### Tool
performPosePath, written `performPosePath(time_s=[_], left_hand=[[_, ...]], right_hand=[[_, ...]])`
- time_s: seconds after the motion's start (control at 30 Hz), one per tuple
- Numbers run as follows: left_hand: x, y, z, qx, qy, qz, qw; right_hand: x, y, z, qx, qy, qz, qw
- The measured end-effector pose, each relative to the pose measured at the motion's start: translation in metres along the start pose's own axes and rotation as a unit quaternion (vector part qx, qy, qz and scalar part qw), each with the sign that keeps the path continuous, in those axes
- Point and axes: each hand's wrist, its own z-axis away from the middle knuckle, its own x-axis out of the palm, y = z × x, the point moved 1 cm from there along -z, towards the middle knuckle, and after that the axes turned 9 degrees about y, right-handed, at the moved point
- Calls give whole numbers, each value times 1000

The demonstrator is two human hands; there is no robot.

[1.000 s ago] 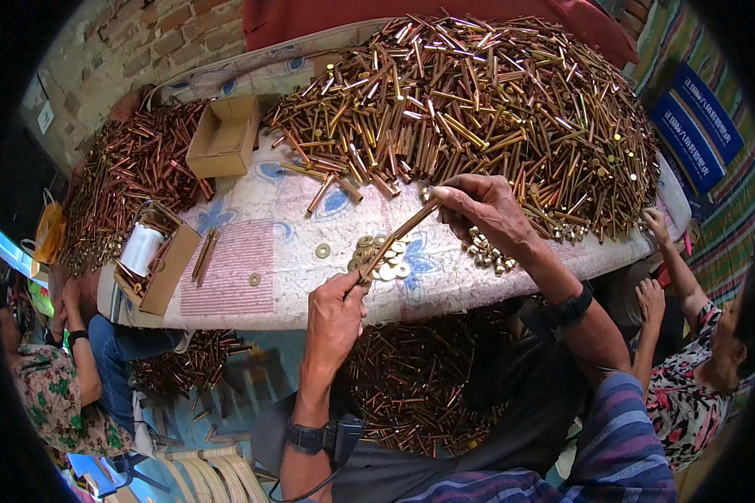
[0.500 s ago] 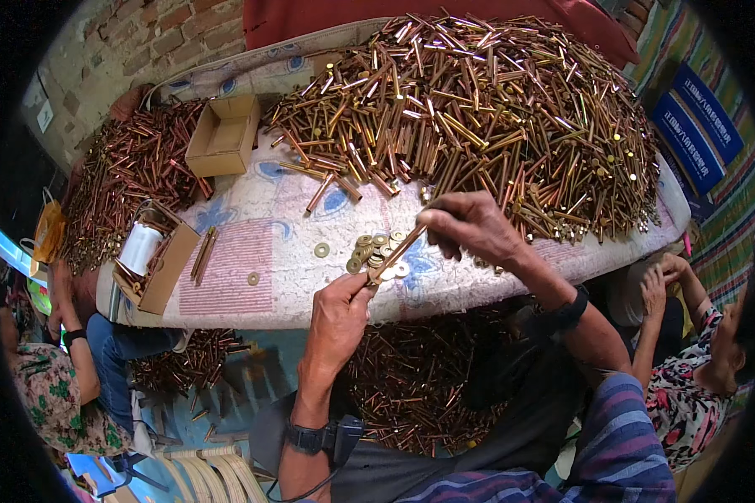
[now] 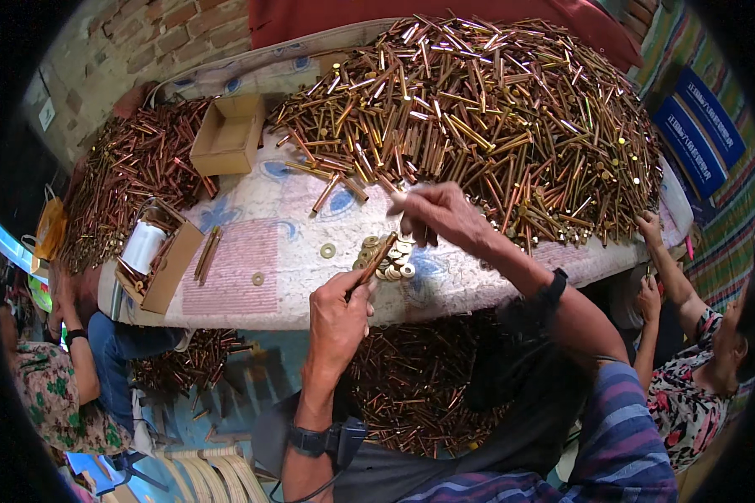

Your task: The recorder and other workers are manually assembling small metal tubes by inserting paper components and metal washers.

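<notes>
My left hand [image 3: 341,314] is closed around a copper-coloured expansion bolt [image 3: 379,258], which tilts up to the right above the table's near edge. Just beyond it lies a small heap of brass-coloured washers [image 3: 404,249], with a loose washer [image 3: 327,251] to its left. My right hand [image 3: 449,220] is over the table at the front of a big pile of bolts [image 3: 478,117]. Its fingertips are by the near end of a bolt [image 3: 385,182] at the pile's edge; motion smears them, so their grip is unclear.
On the left are another bolt pile [image 3: 134,159], an open cardboard box [image 3: 226,138] and a carton holding a white roll [image 3: 145,249]. More bolts [image 3: 419,386] lie below the table. A co-worker's hand [image 3: 650,228] reaches the right edge; another person [image 3: 59,377] sits left.
My right hand has moved left and away from the bolt in my left hand, toward the pile. My left hand still holds its bolt, now tilted more steeply. The right co-worker's hand has risen to the table.
</notes>
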Motion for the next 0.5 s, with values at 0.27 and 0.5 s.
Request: performPosePath(time_s=[0.27, 0.5], left_hand=[[0, 5, 0, -36, -5, -3, 999], [-3, 0, -1, -9, 5, -17, 1000]], right_hand=[[-7, 52, -56, -212, 83, 503, 834], [-7, 59, -60, -216, 100, 512, 825]])
